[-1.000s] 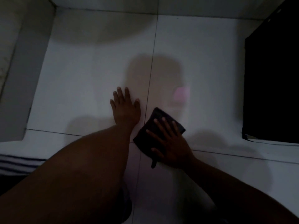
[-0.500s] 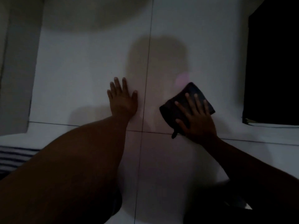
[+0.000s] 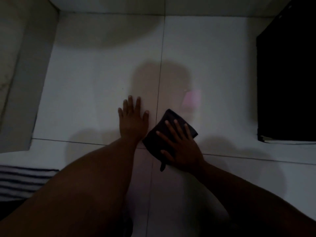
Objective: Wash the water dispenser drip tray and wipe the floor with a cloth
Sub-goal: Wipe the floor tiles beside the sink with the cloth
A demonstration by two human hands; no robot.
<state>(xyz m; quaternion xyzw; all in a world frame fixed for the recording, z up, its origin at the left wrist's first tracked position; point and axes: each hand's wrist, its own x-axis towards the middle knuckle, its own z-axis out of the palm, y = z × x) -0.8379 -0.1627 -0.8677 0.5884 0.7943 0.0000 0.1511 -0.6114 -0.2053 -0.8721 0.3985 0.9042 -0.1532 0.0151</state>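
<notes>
A dark folded cloth [image 3: 168, 121] lies flat on the white tiled floor [image 3: 95, 86], just right of a grout line. My right hand [image 3: 179, 147] presses down on it with fingers spread and straight. My left hand [image 3: 132, 120] rests flat on the tile beside the cloth, fingers extended, bearing my weight. No drip tray is in view. The scene is dim.
A black box-like object [image 3: 287, 86] stands at the right edge. A grey wall corner or plinth [image 3: 25, 79] juts in at the left. A striped mat [image 3: 22, 182] lies at the lower left. A faint pink patch of light [image 3: 192, 98] shows on the tile ahead of the cloth.
My right hand slid the cloth from beside my left hand out to the right and far side, then back toward me next to my left hand. The left hand stayed planted.
</notes>
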